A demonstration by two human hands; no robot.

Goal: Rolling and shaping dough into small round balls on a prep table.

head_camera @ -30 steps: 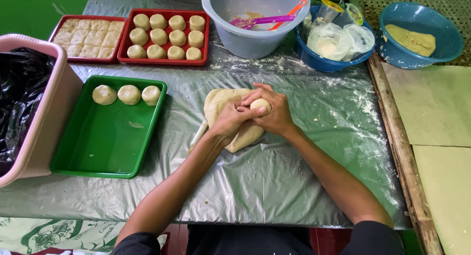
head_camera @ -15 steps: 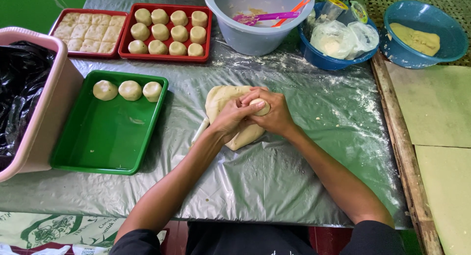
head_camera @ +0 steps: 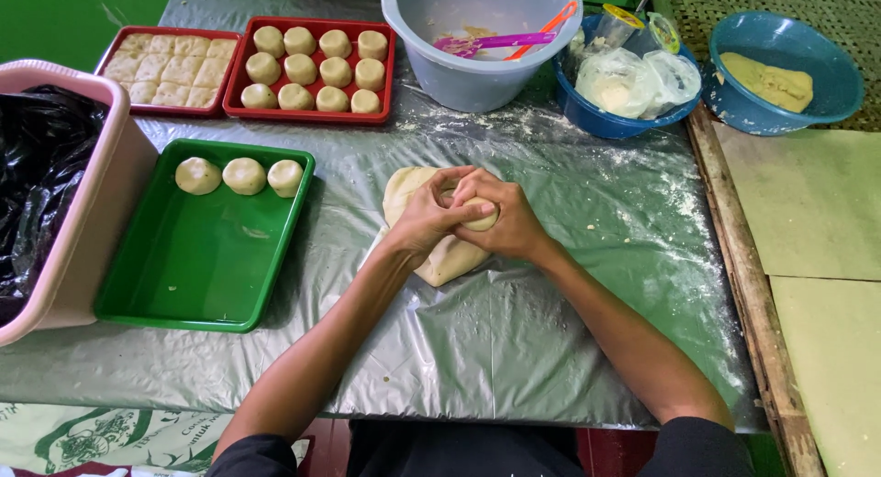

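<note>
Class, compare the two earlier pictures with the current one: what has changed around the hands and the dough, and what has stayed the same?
Little has changed. Both hands, left hand and right hand, stay cupped around the small dough ball above the flat dough slab; only the fingers have shifted slightly around it. Nothing was picked up or let go. The green tray still holds three dough pieces, and the red tray and bowls are unmoved.

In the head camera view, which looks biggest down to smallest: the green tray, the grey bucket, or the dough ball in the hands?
1. Green rectangular plastic tray, largest.
2. Grey round plastic bucket, smaller, though it sits farther from the camera and its top is cut off.
3. Pale dough ball between left hand and right hand, clearly smallest.
</note>
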